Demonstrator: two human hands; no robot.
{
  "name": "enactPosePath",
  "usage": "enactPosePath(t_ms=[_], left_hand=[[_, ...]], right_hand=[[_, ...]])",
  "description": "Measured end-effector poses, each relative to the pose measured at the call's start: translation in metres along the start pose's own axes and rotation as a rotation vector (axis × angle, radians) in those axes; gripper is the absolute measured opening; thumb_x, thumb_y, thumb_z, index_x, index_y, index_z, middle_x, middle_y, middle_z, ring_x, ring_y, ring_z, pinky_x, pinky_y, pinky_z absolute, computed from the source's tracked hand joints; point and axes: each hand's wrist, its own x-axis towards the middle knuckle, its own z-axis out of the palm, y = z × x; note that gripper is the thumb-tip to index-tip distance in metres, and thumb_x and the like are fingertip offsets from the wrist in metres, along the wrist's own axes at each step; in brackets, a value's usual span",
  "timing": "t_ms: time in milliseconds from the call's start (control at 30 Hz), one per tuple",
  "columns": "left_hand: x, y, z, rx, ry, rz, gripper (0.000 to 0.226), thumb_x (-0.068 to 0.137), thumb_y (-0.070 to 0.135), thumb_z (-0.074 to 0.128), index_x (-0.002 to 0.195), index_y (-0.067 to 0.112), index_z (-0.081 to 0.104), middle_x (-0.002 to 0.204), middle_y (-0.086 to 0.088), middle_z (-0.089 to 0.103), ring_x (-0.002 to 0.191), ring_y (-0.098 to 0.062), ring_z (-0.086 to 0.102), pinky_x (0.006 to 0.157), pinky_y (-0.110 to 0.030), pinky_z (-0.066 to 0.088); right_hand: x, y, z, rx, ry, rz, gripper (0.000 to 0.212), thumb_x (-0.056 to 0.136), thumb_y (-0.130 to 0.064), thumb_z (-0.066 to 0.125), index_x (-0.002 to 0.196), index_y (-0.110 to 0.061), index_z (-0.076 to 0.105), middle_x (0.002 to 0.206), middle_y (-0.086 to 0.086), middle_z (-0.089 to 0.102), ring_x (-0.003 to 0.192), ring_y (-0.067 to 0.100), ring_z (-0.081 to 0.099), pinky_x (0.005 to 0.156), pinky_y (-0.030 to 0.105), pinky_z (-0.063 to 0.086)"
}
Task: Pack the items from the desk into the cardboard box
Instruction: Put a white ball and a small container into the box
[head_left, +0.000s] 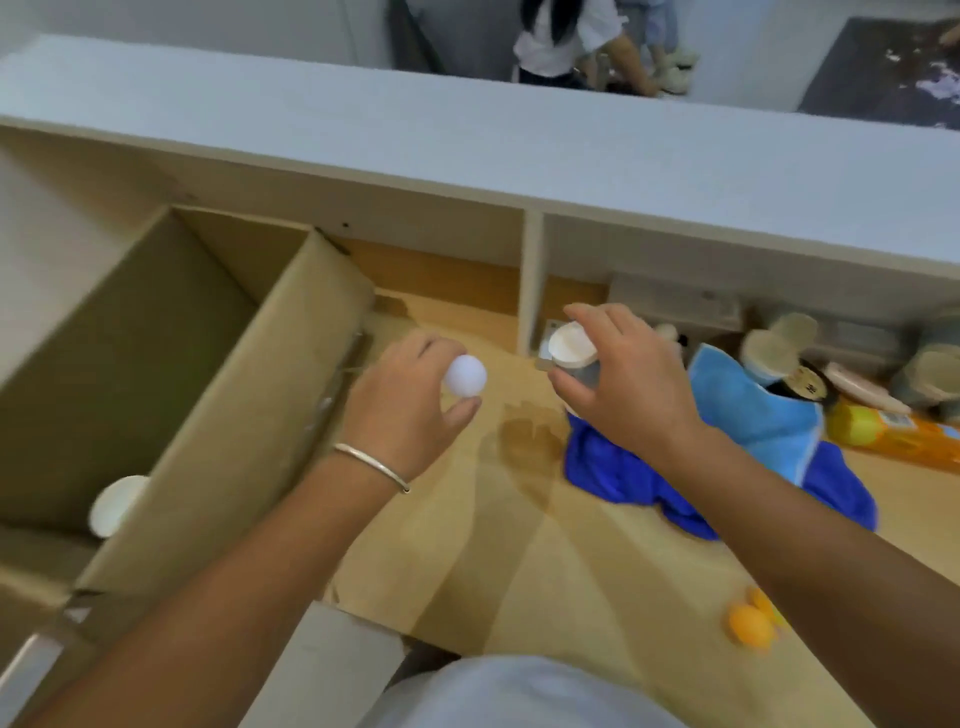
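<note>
Both hands are busy. One grip, the left hand (400, 395), pinches a small white ball (466, 375) between the thumb and fingertips, just beside the open cardboard box (171, 374). The other grip, the right hand (621, 384), curls its thumb and fingers round a little cup (571, 353) with a white rim, held up over the worktop (545, 545).

I think the ball is very light and hard (like a ping-pong ball), so it could bounce or roll away if dropped from high up. A soft pinch on its sides is enough. The cup looks thin and could squash, so it is best to hold it gently round the wall.

Something round and white (117, 506) already lies in the box. A blue soft toy (727, 441), an orange packet (893, 431) and two orange balls (750, 626) wait on the worktop. The packet has a label, but the picture is too blurry to read any words.
</note>
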Motion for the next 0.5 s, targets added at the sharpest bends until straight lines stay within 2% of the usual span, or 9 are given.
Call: enactPosePath(t_ms=[67, 133, 267, 500], left_hand=[[0.000, -0.029, -0.038, 0.001, 0.035, -0.047, 0.040, 0.074, 0.032, 0.074, 0.110, 0.018, 0.063, 0.108, -0.003, 0.057, 0.099, -0.026, 0.056, 0.079, -0.035, 0.046], [-0.004, -0.058, -0.072, 0.042, 0.108, -0.110, 0.038, 0.074, 0.034, 0.073, 0.109, 0.022, 0.062, 0.107, 0.000, 0.057, 0.098, -0.022, 0.055, 0.074, -0.031, 0.042], [-0.021, -0.114, -0.125, 0.080, 0.210, -0.237, 0.037, 0.075, 0.037, 0.072, 0.109, 0.025, 0.061, 0.108, 0.003, 0.056, 0.098, -0.020, 0.054, 0.070, -0.036, 0.047], [-0.067, -0.198, -0.159, 0.098, 0.230, -0.414, 0.041, 0.075, 0.037, 0.074, 0.112, 0.025, 0.060, 0.112, 0.004, 0.055, 0.101, -0.019, 0.054, 0.072, -0.031, 0.041]], right_hand=[[0.029, -0.039, 0.009, 0.063, 0.028, -0.065, 0.055, 0.080, -0.039, 0.067, 0.129, -0.019, 0.053, 0.117, 0.003, 0.059, 0.102, 0.025, 0.057, 0.081, 0.036, 0.046], [0.054, -0.079, 0.018, 0.114, 0.056, -0.137, 0.055, 0.081, -0.042, 0.066, 0.130, -0.022, 0.051, 0.121, 0.001, 0.057, 0.104, 0.020, 0.055, 0.079, 0.032, 0.044], [0.097, -0.160, 0.037, 0.211, 0.078, -0.250, 0.057, 0.081, -0.044, 0.066, 0.132, -0.027, 0.047, 0.127, -0.003, 0.054, 0.109, 0.017, 0.054, 0.084, 0.030, 0.042], [0.140, -0.275, 0.077, 0.257, 0.034, -0.413, 0.056, 0.081, -0.042, 0.065, 0.132, -0.024, 0.049, 0.127, -0.001, 0.054, 0.109, 0.019, 0.054, 0.086, 0.038, 0.047]])
